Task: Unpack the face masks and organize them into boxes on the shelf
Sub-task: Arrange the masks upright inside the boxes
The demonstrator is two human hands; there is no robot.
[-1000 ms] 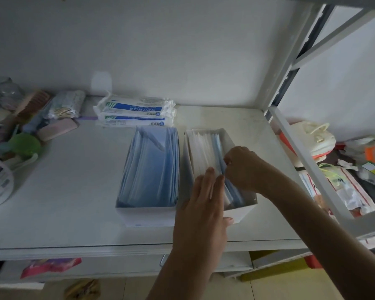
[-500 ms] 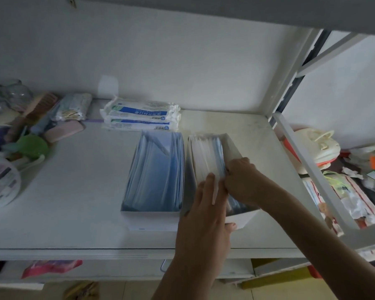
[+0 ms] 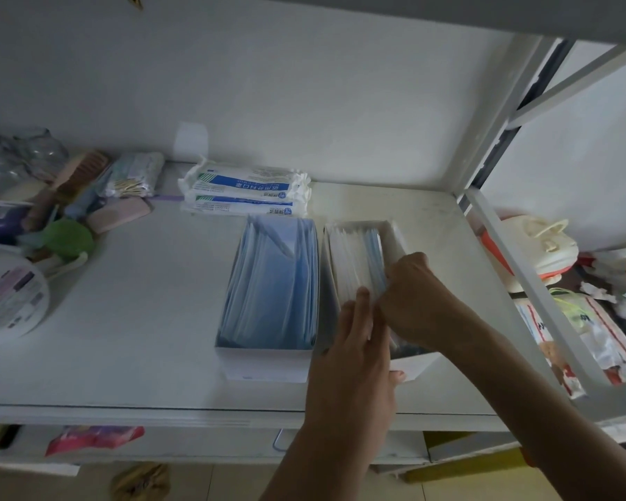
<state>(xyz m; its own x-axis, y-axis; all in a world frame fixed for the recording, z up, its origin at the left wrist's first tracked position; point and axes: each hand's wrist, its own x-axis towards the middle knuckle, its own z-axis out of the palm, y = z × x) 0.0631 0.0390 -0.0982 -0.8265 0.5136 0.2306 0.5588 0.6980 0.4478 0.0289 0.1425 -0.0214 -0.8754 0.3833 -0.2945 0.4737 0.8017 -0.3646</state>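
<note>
The face masks stand on edge in the right box, which is part-filled. The left hand, fingers straight, presses the stack; the right hand pinches its outer masks. The left box is full. Two sealed packs at the rear of the shelf are not yet unpacked.

Right hand has its fingertips out of sight among the masks in the right box, left hand covers that box's near end, print on packs behind it unreadable
</note>
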